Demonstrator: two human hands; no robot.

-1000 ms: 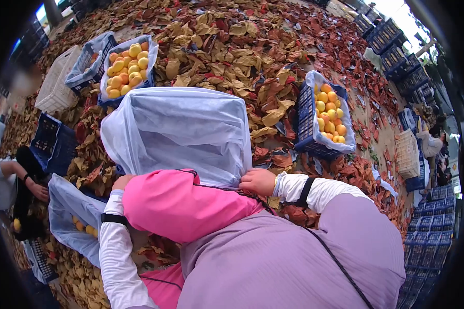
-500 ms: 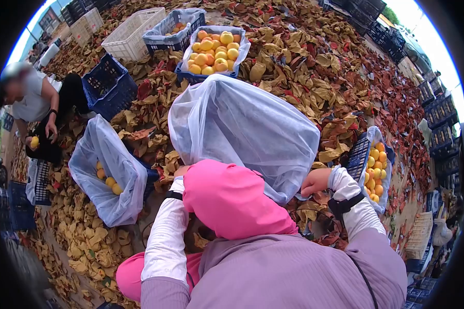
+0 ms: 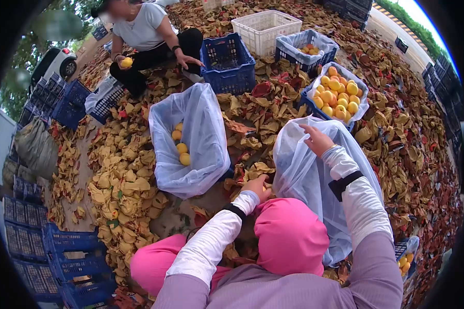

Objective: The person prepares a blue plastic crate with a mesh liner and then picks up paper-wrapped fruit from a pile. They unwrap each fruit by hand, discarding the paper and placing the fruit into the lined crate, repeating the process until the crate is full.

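Note:
A crate-shaped white plastic liner (image 3: 325, 190) stands open right in front of me. My right hand (image 3: 318, 141) is over its far left rim, fingers stretched out and apart. Low by the liner's near left side, my left hand (image 3: 258, 186) is curled, fingers closed; I cannot tell what is in them. To the left, a lined crate (image 3: 191, 149) holds several yellow-orange peaches (image 3: 182, 148) at its bottom. Beyond my right hand, another lined blue crate (image 3: 303, 98) is heaped with peaches (image 3: 339, 92).
Brown and red paper bags (image 3: 397, 129) litter the ground, with a pile of yellowish bags (image 3: 121, 193) at left. A co-worker (image 3: 152, 31) sits at far left holding a peach (image 3: 126, 62). Near them stand a blue crate (image 3: 227, 67) and a white crate (image 3: 265, 32). Blue crates (image 3: 77, 257) are stacked lower left.
The view has swung left. My right hand has gone from the liner's near right corner to its far left rim, fingers now spread. My left hand is now beside the liner's left side.

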